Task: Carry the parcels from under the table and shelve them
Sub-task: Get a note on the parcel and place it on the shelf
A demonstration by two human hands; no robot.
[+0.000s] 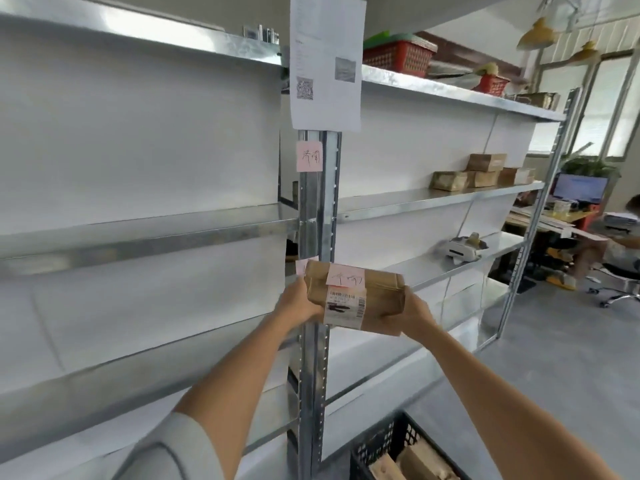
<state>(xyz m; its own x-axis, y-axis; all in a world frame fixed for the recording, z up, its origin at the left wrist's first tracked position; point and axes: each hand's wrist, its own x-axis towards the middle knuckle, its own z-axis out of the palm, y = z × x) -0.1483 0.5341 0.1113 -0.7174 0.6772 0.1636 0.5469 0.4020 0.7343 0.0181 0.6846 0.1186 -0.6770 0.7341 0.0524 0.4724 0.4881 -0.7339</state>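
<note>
I hold a brown paper parcel (377, 299) out in front of the metal shelving upright (317, 209). It carries a pink sticky note on top and a white barcode label on its front. My left hand (299, 301) grips its left end and my right hand (412, 311) grips its right end. A matching pink note (309, 156) is stuck higher on the upright. Several more brown parcels (481, 171) sit on the right-hand middle shelf (398, 202). A black crate (388, 445) at the bottom holds further parcels (420, 462).
Bare metal shelves (138, 233) run to the left. A printed sheet (325, 60) hangs on the upright. Red baskets (398, 58) stand on the top shelf, a small white device (462, 251) on a lower one. A desk with a monitor (580, 190) and a seated person are far right.
</note>
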